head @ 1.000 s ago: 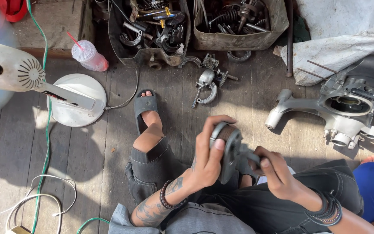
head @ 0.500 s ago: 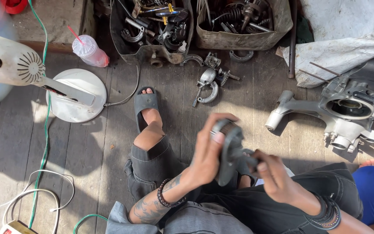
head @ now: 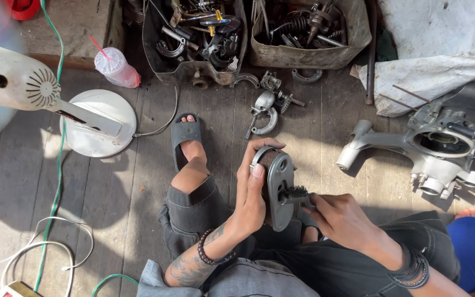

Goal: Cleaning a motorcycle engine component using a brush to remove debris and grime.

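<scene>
Colour-wise it's mostly greys and browns here. The metal cover [head: 279, 190] at centre frame is plain dull grey, with a patch of fine brownish mesh at its top end, and the small brush [head: 296, 193] against it has dark, almost black bristles. The left hand [head: 253, 192] has a black beaded bracelet at the wrist and dark tattoo patterns down the forearm. The right hand [head: 341, 219] has a stack of black bands at its wrist. Jeans are washed-out black, the sandal [head: 186, 133] dark grey. Floor planks [head: 83, 198] are weathered grey-brown. Upper left: a white fan base [head: 101, 122], a green cable [head: 57, 181], and a clear cup [head: 117, 68] with pink drink and a red straw. The engine casing [head: 430, 148] on the right is pale silver.
</scene>
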